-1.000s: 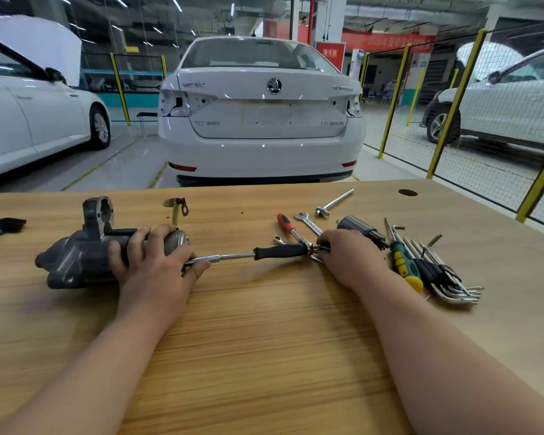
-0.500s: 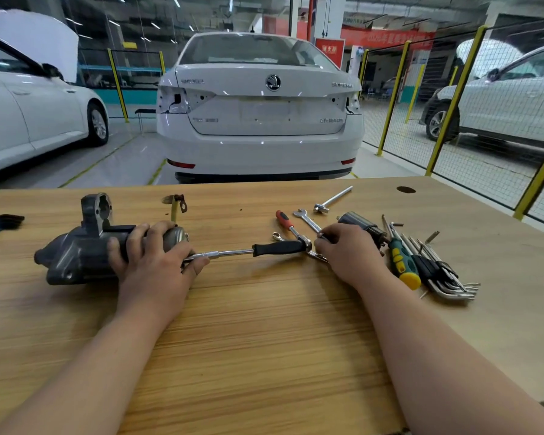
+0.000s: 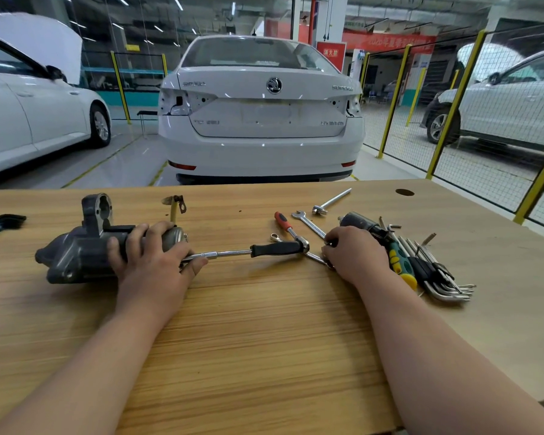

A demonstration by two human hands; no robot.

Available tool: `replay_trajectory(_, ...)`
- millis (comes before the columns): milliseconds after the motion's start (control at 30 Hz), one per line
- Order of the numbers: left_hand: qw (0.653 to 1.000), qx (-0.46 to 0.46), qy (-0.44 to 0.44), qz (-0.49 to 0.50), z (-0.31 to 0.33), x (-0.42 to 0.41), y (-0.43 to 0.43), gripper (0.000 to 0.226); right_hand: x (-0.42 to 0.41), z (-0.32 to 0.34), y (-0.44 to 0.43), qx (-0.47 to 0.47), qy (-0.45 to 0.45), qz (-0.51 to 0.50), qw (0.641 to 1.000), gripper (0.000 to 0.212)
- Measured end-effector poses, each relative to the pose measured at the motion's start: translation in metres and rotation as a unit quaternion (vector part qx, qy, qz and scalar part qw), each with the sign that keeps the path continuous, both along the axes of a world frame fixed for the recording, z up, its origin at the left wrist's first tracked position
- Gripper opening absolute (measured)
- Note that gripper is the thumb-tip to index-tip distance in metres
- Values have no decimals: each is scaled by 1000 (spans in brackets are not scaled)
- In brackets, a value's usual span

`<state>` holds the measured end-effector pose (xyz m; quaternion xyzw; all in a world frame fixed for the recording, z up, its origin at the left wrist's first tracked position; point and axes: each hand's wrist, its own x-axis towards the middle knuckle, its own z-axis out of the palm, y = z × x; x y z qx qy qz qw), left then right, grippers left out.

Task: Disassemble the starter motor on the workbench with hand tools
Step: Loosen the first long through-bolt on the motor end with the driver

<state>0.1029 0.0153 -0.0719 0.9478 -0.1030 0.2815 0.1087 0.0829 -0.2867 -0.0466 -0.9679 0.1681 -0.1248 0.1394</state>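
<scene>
One grey cast starter motor (image 3: pixel 76 255) lies sideways at the left of the wood-grain workbench (image 3: pixel 264 340), left hand (image 3: pixel 151 262) curled round its smooth rounded end. Chrome-shafted black-handled wrench (image 3: pixel 274 248) lies between the hands. Right hand (image 3: pixel 355 255) curls over a chrome spanner (image 3: pixel 310 226), grip unclear.

left hand (image 3: pixel 153 268) on starter motor (image 3: pixel 76 257), right hand (image 3: pixel 357 257) near hex keys (image 3: pixel 443 279)
</scene>
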Motion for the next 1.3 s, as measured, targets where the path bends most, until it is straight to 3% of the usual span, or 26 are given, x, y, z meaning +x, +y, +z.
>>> replay_trajectory(167, 1000, 5, 0, 1, 0, 0, 1, 31, 7, 0, 2, -36, 17, 3, 999, 30)
replay_trajectory(333, 1000, 4, 4, 1, 0, 0, 0, 33, 21, 3, 5, -1, -14, -15, 1000, 29)
replay_trajectory(1100, 1000, -7, -5, -12, -3, 3, 2, 30, 16, 5, 7, -15, 26, 26, 999, 25)
replay_trajectory(1167, 1000, -6, -3, -11, -3, 3, 2, 31, 15, 5, 5, 6, 7, 25, 1000, 27)
replay_trajectory(1300, 1000, -3, 2, -10, -2, 3, 2, 39, 8, 7, 7, 126, -144, 17, 981, 30)
